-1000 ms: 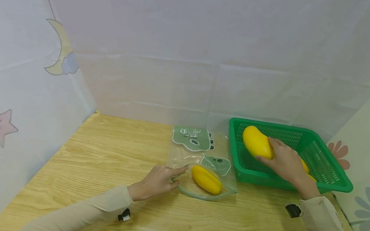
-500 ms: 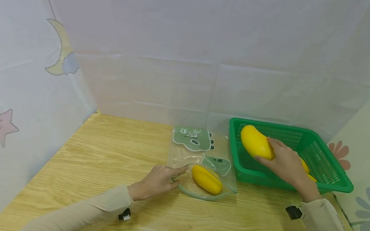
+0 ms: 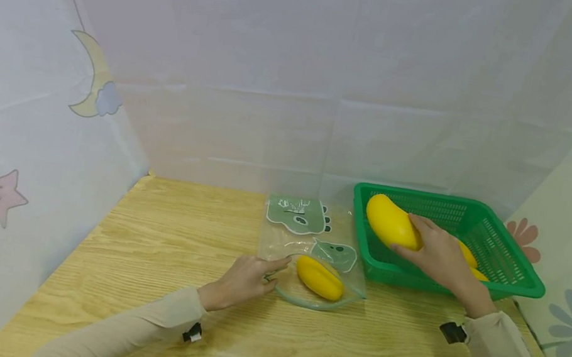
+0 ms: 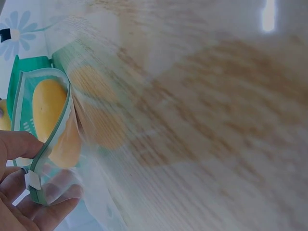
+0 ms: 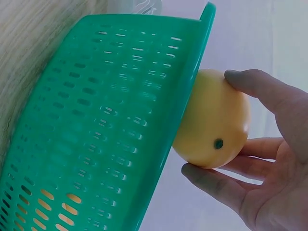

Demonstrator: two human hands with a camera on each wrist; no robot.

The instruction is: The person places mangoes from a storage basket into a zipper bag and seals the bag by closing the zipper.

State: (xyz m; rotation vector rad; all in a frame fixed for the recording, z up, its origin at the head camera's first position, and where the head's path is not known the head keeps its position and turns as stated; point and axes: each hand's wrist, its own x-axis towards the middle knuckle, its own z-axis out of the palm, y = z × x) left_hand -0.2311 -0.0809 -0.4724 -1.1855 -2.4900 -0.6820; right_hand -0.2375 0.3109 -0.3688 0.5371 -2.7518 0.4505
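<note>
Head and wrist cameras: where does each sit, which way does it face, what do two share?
Head: on the head, facing forward and down at the table, bag and basket; both sleeves, left hand and right hand show.
Left wrist: on that wrist, facing the open bag and bagged fruit; part of the left hand shows.
Right wrist: on that wrist, facing the basket's slotted side and held fruit; the right hand shows.
Shared: head and right wrist both show the held fruit.

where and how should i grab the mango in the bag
The mango is probably best gripped round its middle, across its narrow width, from the near side: it is long and lies slantwise, and the open mouth of the bag faces the person, its rim held by the left hand.
</note>
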